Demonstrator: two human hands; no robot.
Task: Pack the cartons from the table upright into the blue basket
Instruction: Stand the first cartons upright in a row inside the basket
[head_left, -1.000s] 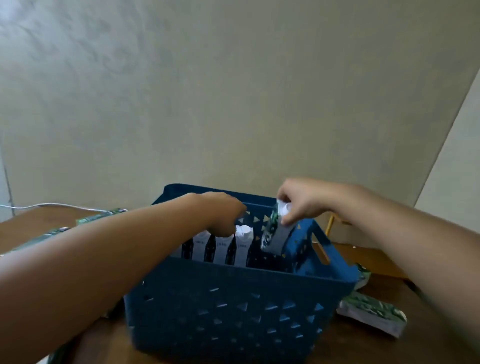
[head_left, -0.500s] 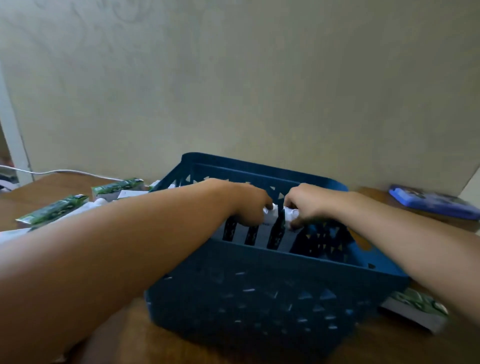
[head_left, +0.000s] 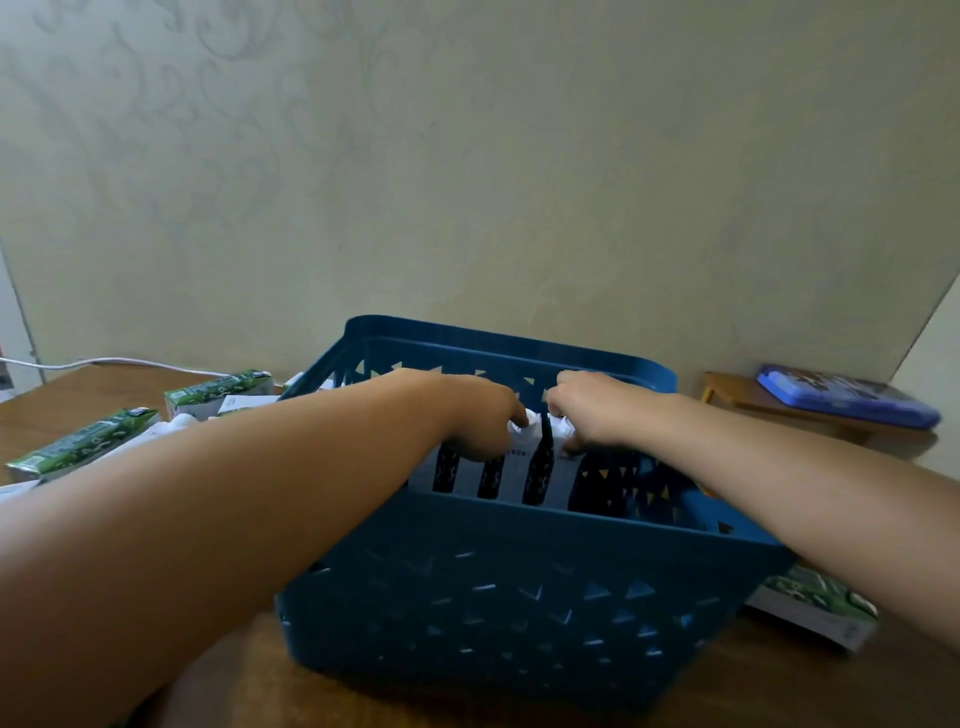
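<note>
The blue basket (head_left: 519, 587) stands on the wooden table in front of me. Inside it, several white cartons (head_left: 519, 470) with dark panels stand upright in a row on the left side. My left hand (head_left: 485, 415) rests with curled fingers on the tops of the left cartons. My right hand (head_left: 592, 415) grips the top of the rightmost carton (head_left: 561, 475), which stands upright beside the others. More green and white cartons lie flat on the table: two on the left (head_left: 83, 447) (head_left: 218, 389) and one at the right (head_left: 815, 605).
A white cable (head_left: 119, 362) runs along the wall at the left. A blue case (head_left: 847, 402) lies on a low wooden stand at the right. The wall rises close behind the basket. The basket's right half holds no cartons.
My right hand lowered the tilted carton into the basket and set it upright against the row. My left hand stayed on the carton tops. The view shifted, bringing the left cartons and blue case into sight.
</note>
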